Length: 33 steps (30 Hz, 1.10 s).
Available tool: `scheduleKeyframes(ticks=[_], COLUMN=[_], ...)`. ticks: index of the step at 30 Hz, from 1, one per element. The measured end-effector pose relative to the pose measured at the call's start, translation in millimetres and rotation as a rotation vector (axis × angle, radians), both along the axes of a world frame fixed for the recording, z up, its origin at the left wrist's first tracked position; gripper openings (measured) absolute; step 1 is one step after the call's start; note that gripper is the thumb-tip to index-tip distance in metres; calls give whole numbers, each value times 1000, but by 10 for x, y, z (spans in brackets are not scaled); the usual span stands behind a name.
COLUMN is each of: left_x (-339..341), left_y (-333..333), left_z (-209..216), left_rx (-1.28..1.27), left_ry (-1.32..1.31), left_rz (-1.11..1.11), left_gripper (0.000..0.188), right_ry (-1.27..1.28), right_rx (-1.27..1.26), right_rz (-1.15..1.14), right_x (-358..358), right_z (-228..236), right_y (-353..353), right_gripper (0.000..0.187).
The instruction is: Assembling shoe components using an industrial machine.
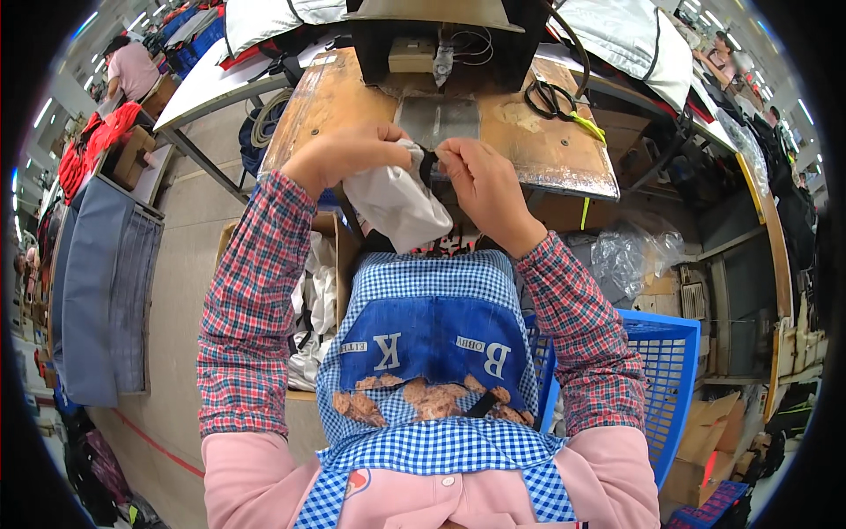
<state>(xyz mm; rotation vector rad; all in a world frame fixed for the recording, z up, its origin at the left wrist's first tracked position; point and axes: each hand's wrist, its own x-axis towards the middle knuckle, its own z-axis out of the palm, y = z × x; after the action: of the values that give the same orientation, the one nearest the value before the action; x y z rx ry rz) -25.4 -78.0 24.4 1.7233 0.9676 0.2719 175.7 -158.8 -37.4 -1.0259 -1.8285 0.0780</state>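
Observation:
My left hand (351, 157) is closed on a white fabric piece (398, 210), which hangs down like a small pouch over my lap. A black strip (427, 166) runs along the fabric's upper right edge. There my right hand (490, 189) pinches the end of the strip between thumb and fingertips. Both hands are raised in front of the near edge of a worn wooden worktable (326, 97). Beyond them on the tabletop is a dark machine (379, 62) with a small box and thin wires on its front.
Black-handled scissors (548, 99) lie at the table's right beside a yellow-green strip (589, 129). An open cardboard box (348, 256) with white fabric pieces stands left of my lap. A blue plastic basket (692, 353) is at my right, near clear plastic bags (634, 256).

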Motion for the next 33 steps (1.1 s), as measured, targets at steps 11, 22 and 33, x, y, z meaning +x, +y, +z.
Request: scheduleKeyframes(ticks=[11, 22, 33], left_x=[171, 279, 265], left_y=[654, 944, 965], left_z=[44, 55, 104], left_rx=[-25, -12, -31], left_ry=[-20, -93, -147], left_rz=[59, 11, 38], left_gripper=[26, 26, 20], right_ry=[180, 249, 232], right_rx=[-54, -142, -157], right_rz=[-73, -121, -120], right_x=[29, 80, 116], right_z=[11, 137, 135], right_y=[488, 673, 738], right_gripper=[16, 17, 23])
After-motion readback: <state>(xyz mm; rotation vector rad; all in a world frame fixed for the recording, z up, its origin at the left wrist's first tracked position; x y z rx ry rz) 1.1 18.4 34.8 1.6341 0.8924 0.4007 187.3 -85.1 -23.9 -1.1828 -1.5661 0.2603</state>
